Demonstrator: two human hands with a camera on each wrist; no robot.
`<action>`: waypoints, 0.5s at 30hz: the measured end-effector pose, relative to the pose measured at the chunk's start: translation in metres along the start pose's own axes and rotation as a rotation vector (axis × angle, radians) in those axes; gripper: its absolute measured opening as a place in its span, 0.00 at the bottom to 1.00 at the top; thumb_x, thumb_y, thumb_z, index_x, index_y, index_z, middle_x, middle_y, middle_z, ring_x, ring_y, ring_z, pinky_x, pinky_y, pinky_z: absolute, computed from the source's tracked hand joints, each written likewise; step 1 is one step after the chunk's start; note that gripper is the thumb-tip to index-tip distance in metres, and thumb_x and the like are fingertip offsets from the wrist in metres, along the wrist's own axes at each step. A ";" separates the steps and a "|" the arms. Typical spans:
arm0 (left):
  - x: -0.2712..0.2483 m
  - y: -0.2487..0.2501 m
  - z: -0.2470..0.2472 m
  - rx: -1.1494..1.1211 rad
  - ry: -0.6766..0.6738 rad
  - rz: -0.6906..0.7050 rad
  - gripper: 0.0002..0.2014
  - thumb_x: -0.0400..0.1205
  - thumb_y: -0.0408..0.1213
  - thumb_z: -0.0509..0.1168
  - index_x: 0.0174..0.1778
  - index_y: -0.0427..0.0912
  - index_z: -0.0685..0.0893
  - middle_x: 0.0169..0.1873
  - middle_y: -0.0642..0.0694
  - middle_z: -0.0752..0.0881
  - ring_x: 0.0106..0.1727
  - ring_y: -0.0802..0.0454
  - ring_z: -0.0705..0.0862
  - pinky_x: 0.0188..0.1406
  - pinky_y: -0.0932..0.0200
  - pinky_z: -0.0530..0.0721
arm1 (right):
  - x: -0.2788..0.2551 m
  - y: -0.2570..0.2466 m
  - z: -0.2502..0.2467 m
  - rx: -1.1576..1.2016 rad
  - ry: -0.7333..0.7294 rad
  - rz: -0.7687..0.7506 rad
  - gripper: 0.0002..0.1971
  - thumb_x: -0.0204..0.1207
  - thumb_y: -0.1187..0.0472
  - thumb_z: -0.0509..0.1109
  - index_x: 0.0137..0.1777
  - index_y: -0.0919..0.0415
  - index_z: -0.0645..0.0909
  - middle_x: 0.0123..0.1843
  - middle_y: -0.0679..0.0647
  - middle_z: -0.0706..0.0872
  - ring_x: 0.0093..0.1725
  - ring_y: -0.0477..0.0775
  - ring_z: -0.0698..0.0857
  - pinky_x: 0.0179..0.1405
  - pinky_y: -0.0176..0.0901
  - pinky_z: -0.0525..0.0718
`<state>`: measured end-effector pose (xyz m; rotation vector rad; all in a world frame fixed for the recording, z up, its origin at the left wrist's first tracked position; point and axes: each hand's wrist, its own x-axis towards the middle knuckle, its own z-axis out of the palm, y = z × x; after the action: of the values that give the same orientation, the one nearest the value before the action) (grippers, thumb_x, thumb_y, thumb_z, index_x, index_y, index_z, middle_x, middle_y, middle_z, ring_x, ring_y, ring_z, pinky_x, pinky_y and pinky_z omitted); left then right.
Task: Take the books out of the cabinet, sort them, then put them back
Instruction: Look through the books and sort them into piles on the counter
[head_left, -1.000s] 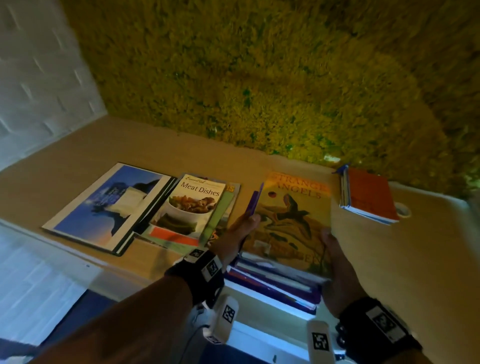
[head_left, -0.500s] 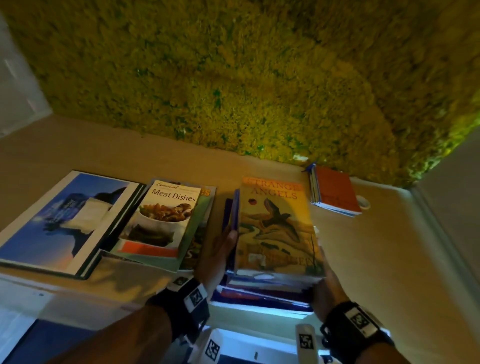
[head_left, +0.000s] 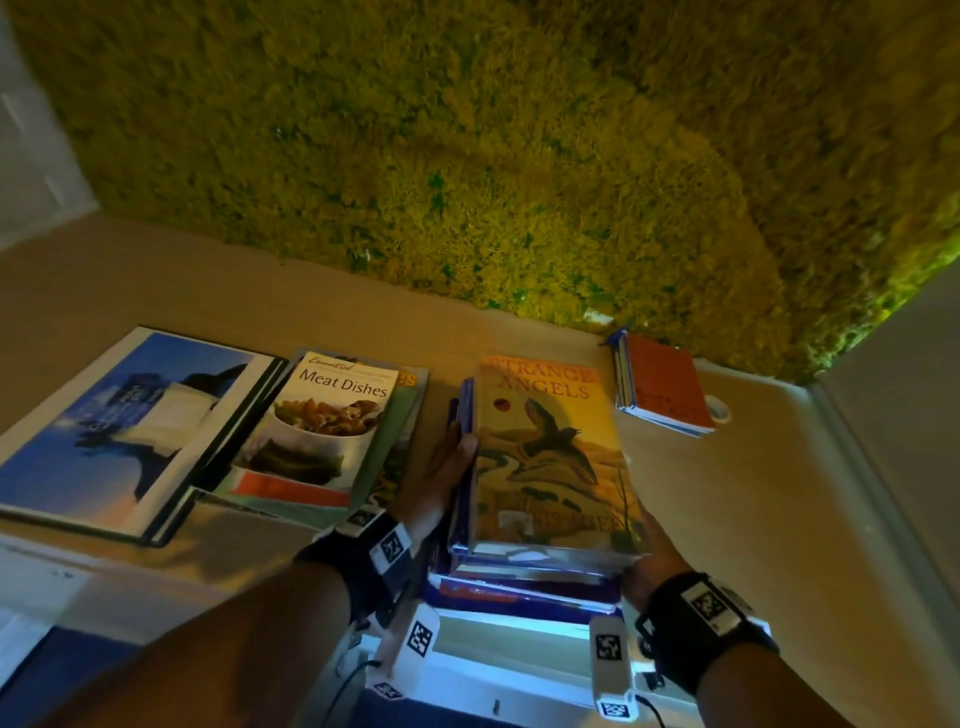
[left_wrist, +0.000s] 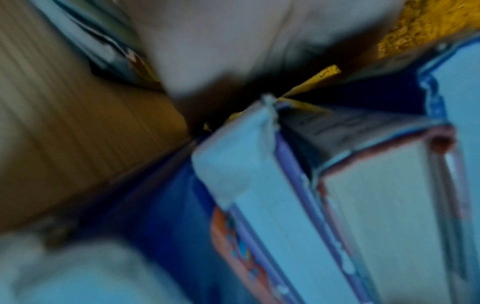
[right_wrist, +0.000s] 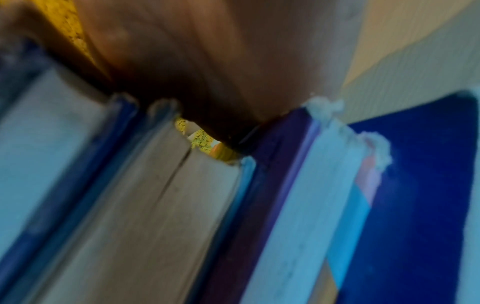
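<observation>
A stack of books (head_left: 524, 577) topped by the yellow "Strange Angels" book (head_left: 550, 457) rests on the beige cabinet top (head_left: 753, 519), its near end hanging over the front edge. My left hand (head_left: 447, 473) grips the stack's left side, thumb near the top edge. My right hand (head_left: 657, 551) holds the near right corner, its fingers hidden behind the books. The left wrist view shows the palm (left_wrist: 221, 51) against blurred book ends (left_wrist: 259, 185). In the right wrist view the palm (right_wrist: 207, 72) lies on the page edges (right_wrist: 155, 205).
To the left lie a "Meat Dishes" cookbook (head_left: 322, 426) on thin books and a large blue book (head_left: 119, 431). A small orange-topped pile (head_left: 667, 387) sits at the back right beside a white ring (head_left: 719, 410). A moss wall (head_left: 467, 156) backs the top; a side wall (head_left: 909, 415) closes the right.
The stack has moved forward and settled flat on the cabinet top. Both hands have slid back toward its near end, and the view has shifted right.
</observation>
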<state>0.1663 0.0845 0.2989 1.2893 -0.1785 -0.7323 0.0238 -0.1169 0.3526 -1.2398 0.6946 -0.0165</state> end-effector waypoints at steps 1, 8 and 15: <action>0.001 0.000 -0.002 0.002 -0.016 -0.005 0.41 0.72 0.75 0.66 0.81 0.66 0.67 0.80 0.51 0.74 0.79 0.45 0.75 0.79 0.36 0.71 | -0.001 -0.002 -0.001 0.001 0.015 -0.001 0.24 0.94 0.59 0.49 0.39 0.65 0.78 0.22 0.53 0.85 0.19 0.44 0.85 0.21 0.36 0.83; -0.007 -0.009 0.013 -0.041 0.121 0.116 0.34 0.74 0.74 0.64 0.77 0.72 0.72 0.77 0.57 0.77 0.77 0.48 0.76 0.77 0.36 0.72 | -0.001 0.012 0.001 0.058 0.057 -0.012 0.32 0.83 0.40 0.68 0.23 0.60 0.90 0.22 0.57 0.86 0.19 0.49 0.86 0.13 0.31 0.78; -0.026 0.003 0.022 -0.116 0.148 0.136 0.15 0.82 0.63 0.59 0.63 0.71 0.82 0.60 0.64 0.86 0.61 0.65 0.84 0.59 0.59 0.80 | -0.002 0.012 0.007 0.141 0.118 0.011 0.36 0.95 0.56 0.51 0.29 0.60 0.91 0.25 0.58 0.90 0.19 0.53 0.89 0.13 0.40 0.83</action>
<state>0.1361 0.0819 0.3148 1.2030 -0.1011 -0.5217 0.0212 -0.1059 0.3447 -1.1059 0.7890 -0.1284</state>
